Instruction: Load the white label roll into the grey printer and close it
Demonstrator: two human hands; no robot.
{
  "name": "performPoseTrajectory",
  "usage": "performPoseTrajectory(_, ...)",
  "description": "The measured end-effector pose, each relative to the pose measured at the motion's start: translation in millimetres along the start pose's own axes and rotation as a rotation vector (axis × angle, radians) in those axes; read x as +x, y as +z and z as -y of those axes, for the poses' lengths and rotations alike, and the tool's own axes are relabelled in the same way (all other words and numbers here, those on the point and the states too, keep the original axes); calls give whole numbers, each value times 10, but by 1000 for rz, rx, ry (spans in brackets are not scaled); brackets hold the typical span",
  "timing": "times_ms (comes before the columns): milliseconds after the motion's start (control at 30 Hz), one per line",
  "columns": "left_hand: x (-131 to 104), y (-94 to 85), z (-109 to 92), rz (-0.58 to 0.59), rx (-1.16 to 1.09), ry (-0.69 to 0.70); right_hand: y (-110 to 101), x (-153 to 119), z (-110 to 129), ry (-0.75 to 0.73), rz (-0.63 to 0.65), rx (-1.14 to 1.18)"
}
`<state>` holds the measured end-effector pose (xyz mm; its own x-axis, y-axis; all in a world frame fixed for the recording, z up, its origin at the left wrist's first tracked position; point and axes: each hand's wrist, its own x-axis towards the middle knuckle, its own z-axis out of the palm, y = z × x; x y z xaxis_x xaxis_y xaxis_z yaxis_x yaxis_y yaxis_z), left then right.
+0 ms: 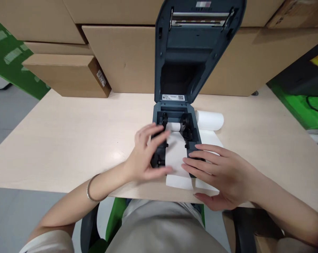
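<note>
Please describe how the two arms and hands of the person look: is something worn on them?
Both forearms are bare and both hands are without gloves. The left hand has a thin silver bangle around its wrist. The right hand shows no ring, watch or bracelet. A pale short sleeve shows at the left upper arm.

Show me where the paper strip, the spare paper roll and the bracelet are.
paper strip [178, 154], head view, middle of the white strip inside the open printer.
spare paper roll [209, 120], head view, its curved side, right of the printer.
bracelet [89, 191], head view, band on the left wrist.
</note>
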<state>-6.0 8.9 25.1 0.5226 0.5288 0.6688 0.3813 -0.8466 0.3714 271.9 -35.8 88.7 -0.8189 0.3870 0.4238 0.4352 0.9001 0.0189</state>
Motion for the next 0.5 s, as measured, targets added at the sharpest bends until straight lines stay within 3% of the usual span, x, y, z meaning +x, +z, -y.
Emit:
performPoseTrajectory(100,3,-30,-81,46,113,541,-83,-3,-256,-7,-87,86)
performPoseTrajectory(167,18,-26,-135,90,186,732,-151,35,-532,19,-228,73)
performPoseTrajectory(300,11,17,-251,55,255,786,-268,229,-1237,228,-666,-46)
performPoseTrajectory(367,-8,45,-291,26,265,784,-320,345,-1625,295,-796,25)
performPoseTrajectory(433,-25,66,-305,12,291,825,-370,455,-2000,359,-789,181)
performPoseTrajectory(500,-36,76,-294,13,306,843,-406,571,-2314,488,-542,195)
